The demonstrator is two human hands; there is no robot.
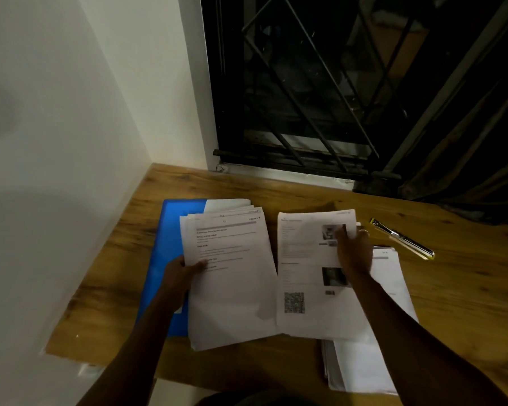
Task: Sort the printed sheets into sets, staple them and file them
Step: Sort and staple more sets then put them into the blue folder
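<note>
A person sits at a wooden tabletop (276,197) in the corner by a white wall (56,142) and a dark window (335,83) with bars.

The left hand (182,271) grips a stack of sheets (232,288) by its left side. The thumb lies on top of the first page and the fingers are curled under. The stack's long side runs away from the person and leans a little to the left. The heading is at the far end, so the words read the right way up. The far corners of the pages are fanned out a bit.

The right hand (354,253) pinches one sheet (302,276) near its right side, with the thumb on the page. This sheet has small pictures and a square code on it. Its long side also runs away from the person, with the top at the far end. It sits just beside the stack, and their edges almost touch.

A blue folder (170,230) lies flat under the stack and sticks out on the left. Another pile of sheets (361,367) lies on the tabletop under the right arm. A stapler (402,238) lies further right, slanting from far left to near right.
</note>
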